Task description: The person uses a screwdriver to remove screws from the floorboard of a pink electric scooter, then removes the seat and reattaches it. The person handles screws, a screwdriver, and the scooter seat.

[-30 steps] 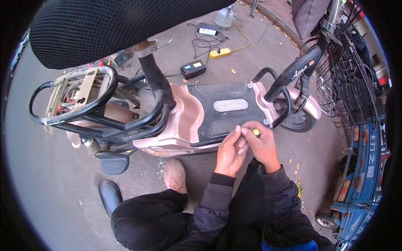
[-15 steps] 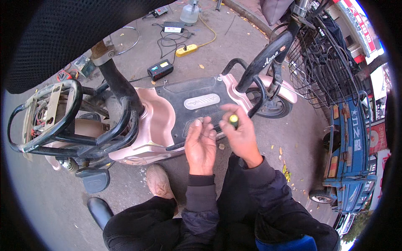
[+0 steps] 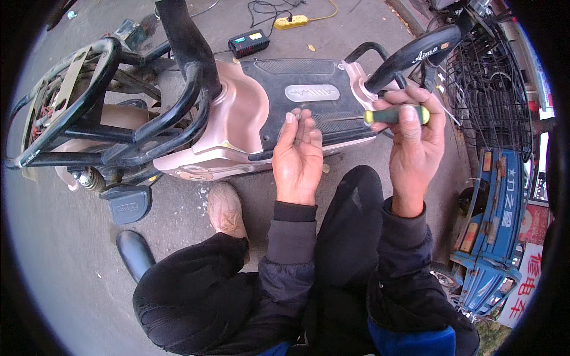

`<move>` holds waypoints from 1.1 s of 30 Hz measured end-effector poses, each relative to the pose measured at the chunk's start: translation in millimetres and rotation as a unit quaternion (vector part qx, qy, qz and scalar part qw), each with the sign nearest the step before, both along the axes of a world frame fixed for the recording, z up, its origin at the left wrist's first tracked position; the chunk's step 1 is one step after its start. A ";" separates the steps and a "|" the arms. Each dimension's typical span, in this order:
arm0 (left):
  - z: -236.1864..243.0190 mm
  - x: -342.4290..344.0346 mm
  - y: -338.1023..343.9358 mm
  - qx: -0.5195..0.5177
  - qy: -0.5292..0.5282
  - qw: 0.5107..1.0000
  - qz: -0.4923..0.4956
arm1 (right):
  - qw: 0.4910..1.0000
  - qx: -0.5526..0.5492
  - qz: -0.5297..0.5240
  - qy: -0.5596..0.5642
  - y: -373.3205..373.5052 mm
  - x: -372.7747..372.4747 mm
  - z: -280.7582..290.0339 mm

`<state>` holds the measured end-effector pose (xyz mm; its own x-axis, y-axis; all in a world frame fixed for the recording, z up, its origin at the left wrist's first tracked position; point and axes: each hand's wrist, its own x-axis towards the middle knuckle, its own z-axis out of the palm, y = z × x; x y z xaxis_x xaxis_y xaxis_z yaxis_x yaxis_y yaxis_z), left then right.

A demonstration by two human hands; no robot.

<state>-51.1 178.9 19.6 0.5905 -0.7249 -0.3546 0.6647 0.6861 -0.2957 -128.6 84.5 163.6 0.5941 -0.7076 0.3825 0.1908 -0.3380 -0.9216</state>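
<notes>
In the head view, the only one available, I find my right hand raised above the flat black textured footboard of a pink-and-black scooter, holding a green-and-yellow round-handled screwdriver. Its handle lies sideways, pinched between my thumb, laid across the near side, and my curled fingers behind; I judge that this grip keeps the thin metal shaft level. The shaft points left, toward my left hand. That hand is palm up, thumb tip and forefinger close together, remaining fingers loosely bent; I cannot tell whether they pinch some small piece. The upturned palm appears suited to keeping anything small in sight. Beyond the footboard, a black ribbed charger-like box rests on the ground near a yellow oblong power strip, presumably laid there for the cables' reach. A black wire basket stands to the right.
</notes>
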 end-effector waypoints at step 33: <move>5.7 -10.3 1.8 0.051 0.067 0.996 0.036 | 0.989 0.073 0.041 0.120 8.3 18.4 -32.1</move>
